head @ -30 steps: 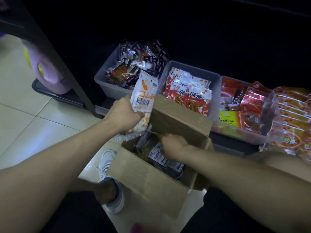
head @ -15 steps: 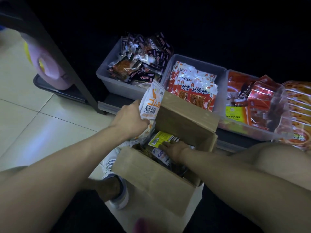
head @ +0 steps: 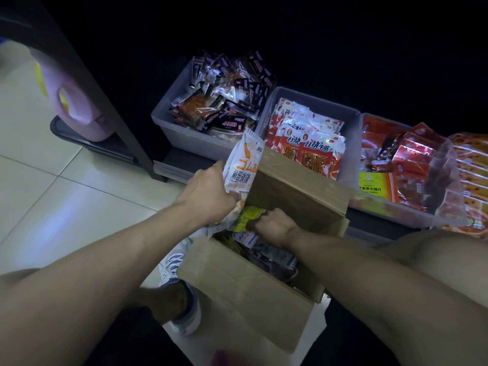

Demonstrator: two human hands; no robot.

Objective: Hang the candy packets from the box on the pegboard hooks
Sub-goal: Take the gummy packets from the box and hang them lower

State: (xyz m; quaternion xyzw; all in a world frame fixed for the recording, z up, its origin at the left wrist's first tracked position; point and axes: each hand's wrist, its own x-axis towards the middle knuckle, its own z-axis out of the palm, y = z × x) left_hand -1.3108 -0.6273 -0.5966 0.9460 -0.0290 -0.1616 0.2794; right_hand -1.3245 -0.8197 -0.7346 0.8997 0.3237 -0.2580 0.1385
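Pale floor tiles (head: 66,196) and dark shelving frame the spot where the person crouches. Right-hand fingers (head: 260,220) curl round a yellow packet (head: 244,220) at the mouth of the cardboard box (head: 253,294), the right hand (head: 272,227) sunk among more packets inside. Just beside it, the left hand (head: 208,194) grips a bunch of white and orange packets (head: 241,165) above the box's near corner. Beyond stand three grey bins (head: 190,140) of snacks, and a sneaker (head: 182,291) rests beside the box.
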